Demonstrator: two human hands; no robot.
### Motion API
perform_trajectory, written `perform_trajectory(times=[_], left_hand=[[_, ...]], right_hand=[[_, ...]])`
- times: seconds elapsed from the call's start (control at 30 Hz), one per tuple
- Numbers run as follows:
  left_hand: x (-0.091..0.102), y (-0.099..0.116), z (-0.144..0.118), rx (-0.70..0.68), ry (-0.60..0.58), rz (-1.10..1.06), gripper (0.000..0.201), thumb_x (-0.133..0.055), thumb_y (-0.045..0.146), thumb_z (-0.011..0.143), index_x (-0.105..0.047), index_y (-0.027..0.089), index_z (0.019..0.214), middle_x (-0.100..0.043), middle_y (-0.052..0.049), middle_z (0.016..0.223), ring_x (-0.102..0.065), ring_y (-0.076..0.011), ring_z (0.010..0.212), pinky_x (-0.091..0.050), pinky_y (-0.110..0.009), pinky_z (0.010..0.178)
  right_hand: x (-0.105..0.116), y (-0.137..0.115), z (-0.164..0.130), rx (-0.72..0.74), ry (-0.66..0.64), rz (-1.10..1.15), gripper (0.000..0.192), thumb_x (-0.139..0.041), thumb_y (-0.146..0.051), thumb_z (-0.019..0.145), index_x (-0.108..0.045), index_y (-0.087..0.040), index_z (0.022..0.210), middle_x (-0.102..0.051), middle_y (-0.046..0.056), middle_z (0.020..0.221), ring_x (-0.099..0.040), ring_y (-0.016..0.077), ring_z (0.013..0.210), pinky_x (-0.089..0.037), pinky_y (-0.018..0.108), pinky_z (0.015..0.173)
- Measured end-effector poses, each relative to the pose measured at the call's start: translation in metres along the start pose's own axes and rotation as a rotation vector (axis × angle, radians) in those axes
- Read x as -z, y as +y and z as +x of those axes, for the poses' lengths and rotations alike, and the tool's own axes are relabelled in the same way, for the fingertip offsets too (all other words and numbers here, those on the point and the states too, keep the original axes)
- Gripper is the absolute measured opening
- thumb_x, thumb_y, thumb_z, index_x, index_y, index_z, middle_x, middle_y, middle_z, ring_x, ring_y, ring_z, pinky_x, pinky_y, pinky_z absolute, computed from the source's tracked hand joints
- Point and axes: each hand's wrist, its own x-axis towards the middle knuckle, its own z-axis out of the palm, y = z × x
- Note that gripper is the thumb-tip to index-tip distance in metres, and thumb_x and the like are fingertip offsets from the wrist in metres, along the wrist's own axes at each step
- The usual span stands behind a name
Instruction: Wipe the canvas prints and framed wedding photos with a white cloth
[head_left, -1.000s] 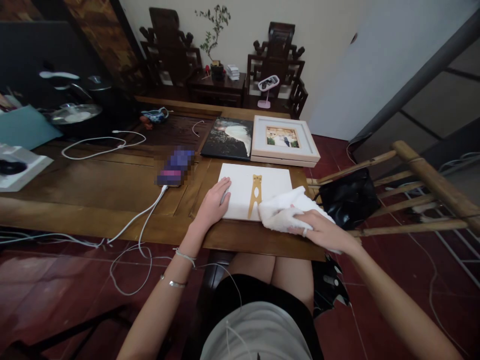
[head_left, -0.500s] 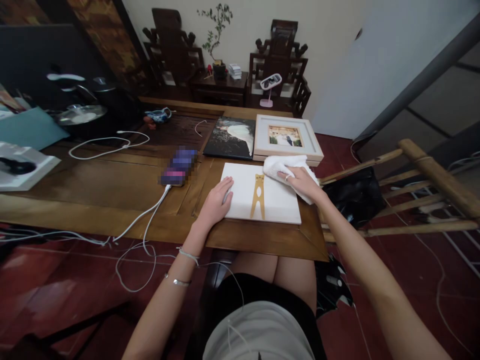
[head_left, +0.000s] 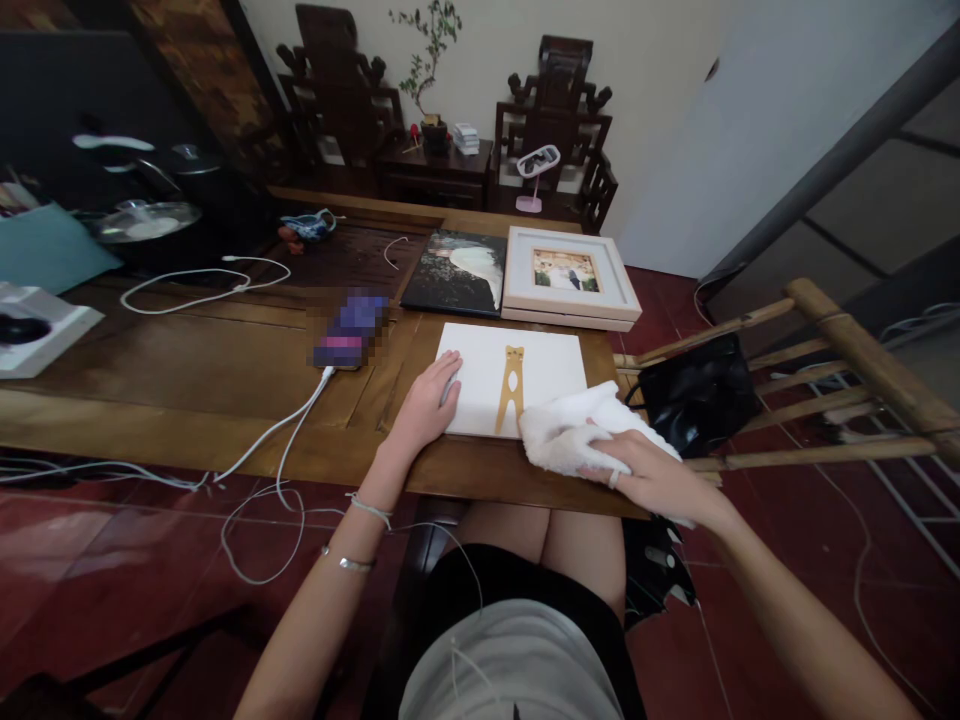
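A white rectangular board [head_left: 474, 372], printed with a tan cartoon cat, lies flat on the wooden table in front of me. My left hand [head_left: 426, 408] rests on its left edge, fingers stretched out over the surface. In my right hand [head_left: 646, 468] is a bunched white towel [head_left: 559, 432], gripped with the fingers curled into it. The towel presses over the board's lower right corner and the table beside it. It hides that corner and part of the cat's right leg.
Behind the board sit a light wooden picture frame [head_left: 625, 300] and a dark photo panel [head_left: 442, 280]. A phone [head_left: 349, 330] with a white charging cable [head_left: 304, 408] lies to the left. A bamboo chair [head_left: 832, 345] with a black bag [head_left: 705, 390] stands at right.
My right hand has slid the towel from the board's upper right corner toward me, down to its lower right corner. My left hand stays on the left edge.
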Motion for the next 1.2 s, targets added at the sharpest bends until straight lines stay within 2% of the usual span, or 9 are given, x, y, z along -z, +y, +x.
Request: perform_trajectory(times=[0.13, 0.33, 0.43, 0.53, 0.67, 0.83, 0.9, 1.0, 1.2], left_hand=[[0.001, -0.001, 0.000, -0.011, -0.003, 0.004, 0.038, -0.044, 0.020, 0.092, -0.058, 0.008, 0.125, -0.055, -0.019, 0.137, -0.047, -0.0277, 0.133, -0.037, -0.049, 0.113], [0.000, -0.003, 0.000, -0.020, -0.002, -0.018, 0.038, -0.044, 0.021, 0.092, -0.057, 0.009, 0.126, -0.056, -0.018, 0.136, -0.047, -0.0277, 0.133, -0.037, -0.049, 0.113], [0.001, -0.002, 0.001, -0.016, -0.005, -0.016, 0.038, -0.044, 0.021, 0.092, -0.057, 0.009, 0.126, -0.055, -0.018, 0.136, -0.047, -0.0278, 0.133, -0.037, -0.049, 0.113], [0.001, -0.001, 0.001, -0.011, -0.012, 0.001, 0.039, -0.044, 0.021, 0.091, -0.057, 0.009, 0.126, -0.055, -0.018, 0.137, -0.047, -0.0275, 0.133, -0.037, -0.048, 0.113], [0.001, 0.000, 0.001, 0.005, -0.010, 0.014, 0.039, -0.043, 0.021, 0.091, -0.057, 0.008, 0.125, -0.055, -0.018, 0.137, -0.047, -0.0275, 0.133, -0.037, -0.048, 0.113], [0.000, -0.001, 0.001, -0.012, 0.002, 0.008, 0.038, -0.043, 0.021, 0.091, -0.058, 0.011, 0.125, -0.056, -0.017, 0.137, -0.048, -0.0265, 0.132, -0.038, -0.049, 0.112], [0.000, -0.001, 0.001, -0.012, 0.000, 0.003, 0.038, -0.043, 0.021, 0.092, -0.057, 0.010, 0.125, -0.056, -0.017, 0.137, -0.047, -0.0266, 0.133, -0.038, -0.050, 0.112], [0.000, -0.002, 0.001, -0.011, -0.001, -0.003, 0.038, -0.043, 0.021, 0.092, -0.057, 0.012, 0.126, -0.056, -0.016, 0.137, -0.047, -0.0264, 0.133, -0.038, -0.051, 0.112], [0.000, 0.000, 0.001, -0.006, -0.014, 0.002, 0.039, -0.043, 0.021, 0.091, -0.057, 0.012, 0.126, -0.055, -0.016, 0.137, -0.047, -0.0267, 0.133, -0.037, -0.050, 0.113]], right_hand=[[0.014, 0.017, 0.045, 0.021, 0.078, 0.040, 0.036, -0.045, -0.044, 0.093, -0.067, -0.019, 0.079, -0.069, 0.005, 0.079, -0.062, 0.0234, 0.077, -0.045, 0.034, 0.077], [0.010, 0.036, 0.110, 0.012, 0.335, -0.034, 0.031, -0.043, -0.037, 0.093, -0.068, -0.018, 0.095, -0.072, 0.009, 0.100, -0.065, 0.0287, 0.094, -0.042, 0.045, 0.096], [-0.009, 0.034, 0.108, 0.090, 0.385, -0.177, 0.028, -0.043, -0.023, 0.089, -0.066, -0.016, 0.103, -0.069, 0.014, 0.115, -0.059, 0.0315, 0.114, -0.029, 0.055, 0.109], [-0.028, 0.024, 0.084, 0.153, 0.356, -0.294, 0.031, -0.043, -0.012, 0.080, -0.065, -0.014, 0.101, -0.064, 0.018, 0.122, -0.045, 0.0323, 0.131, -0.021, 0.061, 0.112], [-0.033, -0.003, 0.036, 0.175, 0.259, -0.275, 0.035, -0.042, -0.008, 0.075, -0.067, -0.015, 0.100, -0.060, 0.018, 0.130, -0.045, 0.0314, 0.132, -0.028, 0.059, 0.111], [-0.007, -0.017, 0.003, 0.125, 0.008, -0.125, 0.029, -0.045, -0.014, 0.082, -0.069, -0.022, 0.097, -0.069, 0.009, 0.115, -0.054, 0.0312, 0.122, -0.043, 0.048, 0.100], [0.004, -0.008, 0.008, 0.078, -0.024, -0.063, 0.023, -0.047, -0.027, 0.089, -0.069, -0.021, 0.091, -0.072, 0.008, 0.101, -0.061, 0.0315, 0.110, -0.047, 0.045, 0.092], [0.014, 0.014, 0.036, 0.036, 0.050, 0.042, 0.034, -0.047, -0.043, 0.092, -0.067, -0.019, 0.081, -0.072, 0.007, 0.086, -0.065, 0.0275, 0.087, -0.049, 0.039, 0.084], [0.002, 0.024, 0.104, -0.077, 0.395, 0.097, 0.031, -0.044, -0.039, 0.093, -0.067, -0.020, 0.100, -0.072, 0.008, 0.106, -0.064, 0.0280, 0.097, -0.042, 0.046, 0.097]])
